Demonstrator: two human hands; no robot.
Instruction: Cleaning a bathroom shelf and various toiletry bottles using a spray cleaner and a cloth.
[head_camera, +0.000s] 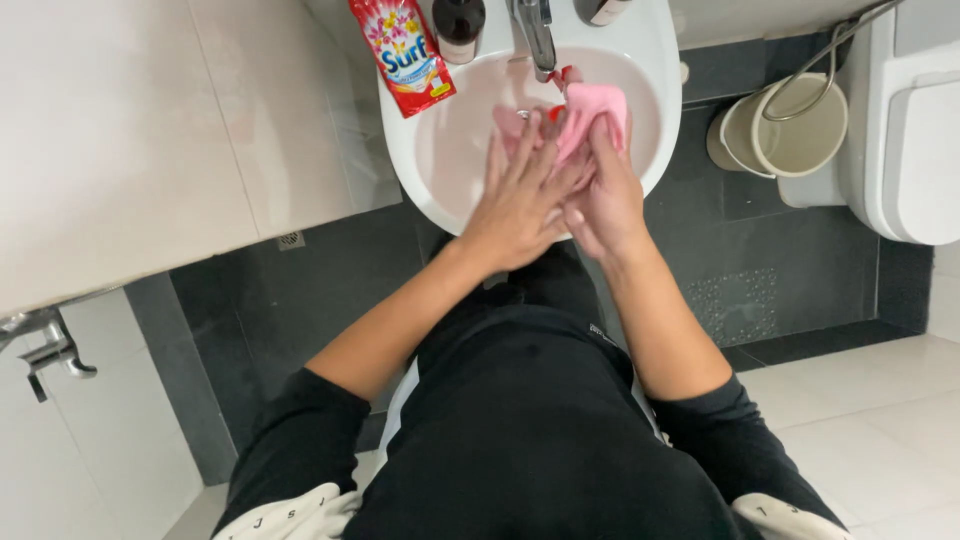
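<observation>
My right hand (607, 190) clamped on a pink cloth (592, 112), my left hand (520, 195) flat against it, fingers spread, over the white sink (655, 60), red detergent sachet (403, 52) on its rim

One white sink (655, 60) serves as the landmark. Over its basin are two hands, the left hand (520, 195) and the right hand (603, 190), and one pink cloth (592, 112). On its rim stand one red sachet (402, 52), one tap (534, 32) and two bottles, one dark (459, 25). Right of it are one beige bucket (790, 135) and one toilet (905, 130).
</observation>
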